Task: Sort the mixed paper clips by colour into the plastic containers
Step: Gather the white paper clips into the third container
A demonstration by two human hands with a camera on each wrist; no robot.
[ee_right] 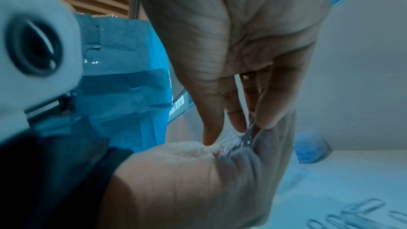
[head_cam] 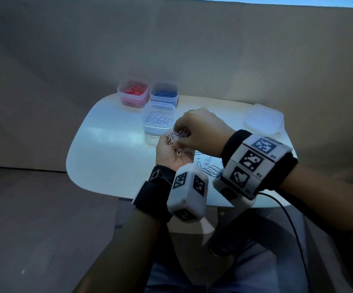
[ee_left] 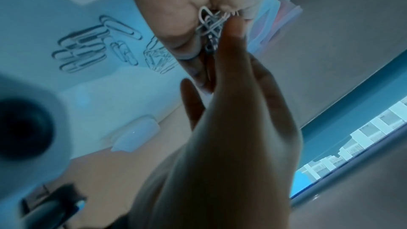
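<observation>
My left hand (head_cam: pixel 172 148) lies palm up over the table, cupping a tangle of white paper clips (head_cam: pixel 176 138). From above, my right hand (head_cam: pixel 182 129) pinches into that tangle with its fingertips (ee_right: pixel 267 121). The clip bunch (ee_left: pixel 209 27) sits wedged between the two hands in the left wrist view. Three clear plastic containers stand at the back left: one with red clips (head_cam: pixel 133 93), one with blue clips (head_cam: pixel 164 94), and one with white clips (head_cam: pixel 158 119) just beyond my hands. More loose pale clips (head_cam: pixel 208 166) lie on the table under my right wrist.
A clear lid (head_cam: pixel 263 119) lies at the table's (head_cam: pixel 108 144) far right. The table is small, white and rounded, with brown floor all round it. A cable (head_cam: pixel 292 225) runs from my right wrist band off the near edge.
</observation>
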